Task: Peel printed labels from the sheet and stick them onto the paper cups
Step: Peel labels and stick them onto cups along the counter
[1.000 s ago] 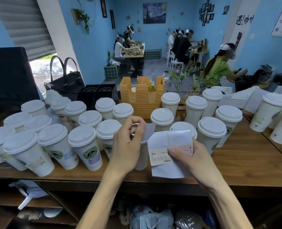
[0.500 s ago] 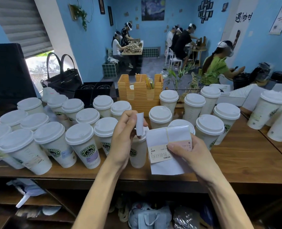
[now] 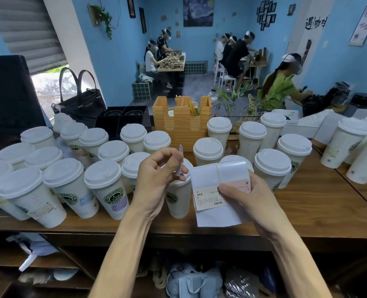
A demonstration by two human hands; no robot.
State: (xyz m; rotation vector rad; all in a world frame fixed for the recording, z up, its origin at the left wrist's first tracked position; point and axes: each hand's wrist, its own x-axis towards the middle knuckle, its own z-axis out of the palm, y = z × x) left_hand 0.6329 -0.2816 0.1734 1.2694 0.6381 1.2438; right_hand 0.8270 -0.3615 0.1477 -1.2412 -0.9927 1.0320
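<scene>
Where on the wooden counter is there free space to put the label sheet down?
The clearest bare patch of the counter lies right of the label sheet, between the middle cups and the far-right cups. A narrow bare strip runs along the front edge. The left half is crowded with lidded cups.

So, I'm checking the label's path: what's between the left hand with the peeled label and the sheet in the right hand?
Head view: between left hand, pinching peeled label, and label sheet shows only the lidded cup behind.
</scene>
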